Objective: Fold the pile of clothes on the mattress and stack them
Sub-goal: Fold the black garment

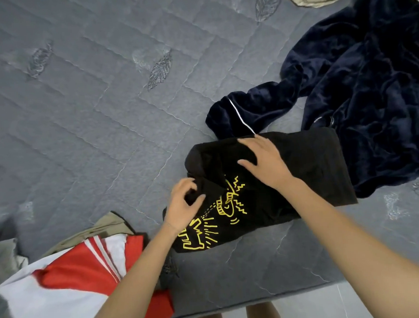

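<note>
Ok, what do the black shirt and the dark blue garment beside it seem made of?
Black shirt: probably cotton jersey, matte, no sheen, with a flat yellow print. Dark blue garment: likely velour or velvet; its plush pile catches light in soft glossy ripples. Judged by look alone.

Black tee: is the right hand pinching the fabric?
No, the right hand lies flat on the black tee with straight fingers; only the left hand pinches a fold.
</note>
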The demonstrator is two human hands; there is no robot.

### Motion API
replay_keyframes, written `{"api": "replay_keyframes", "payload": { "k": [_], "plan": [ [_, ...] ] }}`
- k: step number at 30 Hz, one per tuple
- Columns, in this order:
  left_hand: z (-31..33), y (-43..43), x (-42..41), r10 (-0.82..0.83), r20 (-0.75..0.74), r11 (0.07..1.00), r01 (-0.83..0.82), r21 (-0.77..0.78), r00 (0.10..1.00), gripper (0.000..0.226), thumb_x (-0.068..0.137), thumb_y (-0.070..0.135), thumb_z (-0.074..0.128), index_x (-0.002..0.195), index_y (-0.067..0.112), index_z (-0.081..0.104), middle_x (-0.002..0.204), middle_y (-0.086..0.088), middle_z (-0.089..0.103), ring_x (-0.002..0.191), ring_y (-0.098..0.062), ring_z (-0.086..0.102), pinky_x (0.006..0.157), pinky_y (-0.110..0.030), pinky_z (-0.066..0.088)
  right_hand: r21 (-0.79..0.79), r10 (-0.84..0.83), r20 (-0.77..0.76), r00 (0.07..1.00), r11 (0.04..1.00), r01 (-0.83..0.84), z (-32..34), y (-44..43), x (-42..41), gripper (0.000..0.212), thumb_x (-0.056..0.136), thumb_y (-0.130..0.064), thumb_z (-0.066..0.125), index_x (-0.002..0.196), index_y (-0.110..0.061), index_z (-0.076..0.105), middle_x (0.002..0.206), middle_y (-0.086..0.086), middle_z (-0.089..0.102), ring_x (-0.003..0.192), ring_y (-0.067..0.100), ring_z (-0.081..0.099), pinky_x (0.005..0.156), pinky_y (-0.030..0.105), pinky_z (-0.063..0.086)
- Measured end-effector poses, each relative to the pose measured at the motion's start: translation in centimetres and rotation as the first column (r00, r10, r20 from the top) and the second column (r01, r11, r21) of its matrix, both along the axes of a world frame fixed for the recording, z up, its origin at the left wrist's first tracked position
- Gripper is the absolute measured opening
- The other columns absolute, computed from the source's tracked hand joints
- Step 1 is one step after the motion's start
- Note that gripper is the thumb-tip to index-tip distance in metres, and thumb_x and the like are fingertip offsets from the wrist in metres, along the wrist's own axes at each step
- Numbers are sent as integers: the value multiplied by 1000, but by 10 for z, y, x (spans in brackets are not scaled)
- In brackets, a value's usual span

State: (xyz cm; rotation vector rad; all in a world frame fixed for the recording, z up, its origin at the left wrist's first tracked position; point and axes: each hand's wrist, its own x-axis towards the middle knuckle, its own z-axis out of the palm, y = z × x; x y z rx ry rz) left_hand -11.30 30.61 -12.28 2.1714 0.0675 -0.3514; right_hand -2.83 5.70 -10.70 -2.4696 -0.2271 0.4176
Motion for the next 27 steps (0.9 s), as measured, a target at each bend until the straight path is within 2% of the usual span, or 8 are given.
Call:
{"api": "replay_keyframes", "payload": {
  "k": [4,6,8,13,16,19,22,27],
  "plan": [
    [7,3,3,136,-128,965,-161,-206,982,14,92,21,61,80,22,54,97,-3,62,95,-10,56,86,-21,43,21,329,-134,935,944,-329,1,58,-1,67,88,-27,66,146,-30,33,152,-3,34,145,17,17,120,39,6],
    [9,6,14,378,-256,833,-448,-325,890,18,99,16,49,80,18,51,98,-7,64,92,-12,59,79,-26,50,24,396,-168,903,917,-398,-2,75,-6,57,88,-25,64,140,-31,44,143,-4,45,139,16,29,118,38,6],
    [2,16,25,510,-310,779,-584,-230,802,13,98,18,49,85,19,48,97,-6,59,92,-14,57,81,-35,50,39,393,-201,898,919,-393,-4,83,-13,44,89,-27,61,133,-30,53,127,-6,59,126,15,44,117,38,9],
    [-10,31,55,378,-510,891,-453,-27,773,48,88,36,65,128,17,46,112,0,54,98,-14,55,74,-24,47,-25,417,-236,878,901,-434,-12,79,-29,30,94,-37,52,121,-28,63,111,-9,67,112,12,51,118,35,8],
    [-20,37,66,221,-429,975,-208,78,876,22,88,27,67,101,11,61,95,0,60,94,-16,57,79,-23,42,-36,333,-299,894,932,-360,-11,75,-31,28,94,-37,54,117,-25,65,101,-4,71,99,13,61,111,33,30],
    [-18,44,74,246,-366,967,-254,27,898,18,93,15,57,76,17,53,73,5,53,75,-12,52,64,-20,38,0,100,-222,970,995,-103,-11,79,-22,31,91,-36,61,118,-20,63,102,-2,70,94,15,63,92,34,47],
    [-17,60,80,280,-271,960,-275,58,921,28,96,17,54,70,20,44,66,5,43,62,-8,40,59,-22,31,-51,-3,-85,996,999,-1,-18,87,-7,51,89,-29,65,136,-18,48,133,3,54,125,21,44,107,36,35],
    [-18,81,81,192,-216,981,-184,58,957,32,95,23,56,65,19,46,61,3,40,59,-9,36,56,-19,30,-200,-26,-148,989,980,-4,-28,97,19,72,93,-40,57,152,-21,21,157,6,24,147,24,9,119,42,7]
  ]
}}
